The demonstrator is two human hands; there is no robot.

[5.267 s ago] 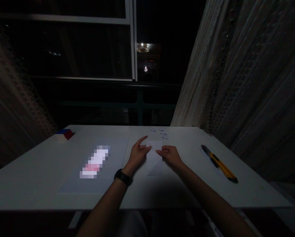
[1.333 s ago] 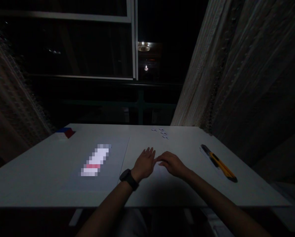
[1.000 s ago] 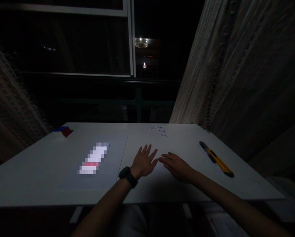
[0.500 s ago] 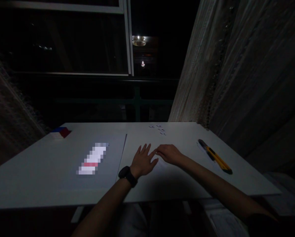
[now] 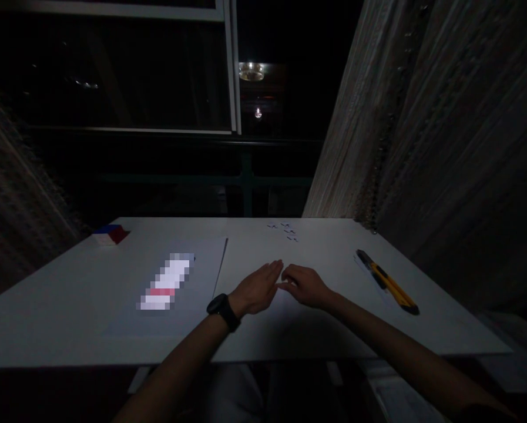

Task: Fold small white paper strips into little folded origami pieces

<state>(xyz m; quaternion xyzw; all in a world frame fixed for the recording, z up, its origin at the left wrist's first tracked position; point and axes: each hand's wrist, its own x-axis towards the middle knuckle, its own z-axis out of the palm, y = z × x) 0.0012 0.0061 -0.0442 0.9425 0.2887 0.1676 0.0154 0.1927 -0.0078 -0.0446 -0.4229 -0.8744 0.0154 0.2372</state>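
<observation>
Your left hand (image 5: 258, 289) lies over pale paper (image 5: 286, 301) on white table (image 5: 334, 247), fingers straight, side by side
Your right hand (image 5: 306, 286) just beside it, fingers bent, small gap between thumb and pointing finger
Cannot tell if either hand grips paper; most of it hides under your hands, dark there
Black watch (image 5: 223, 311) on your left wrist
Big sheet (image 5: 204, 294) to your left, colored cube (image 5: 110, 234) past it
Little marked bits (image 5: 289, 231) ahead of you
Yellow knife (image 5: 393, 286) to your right
</observation>
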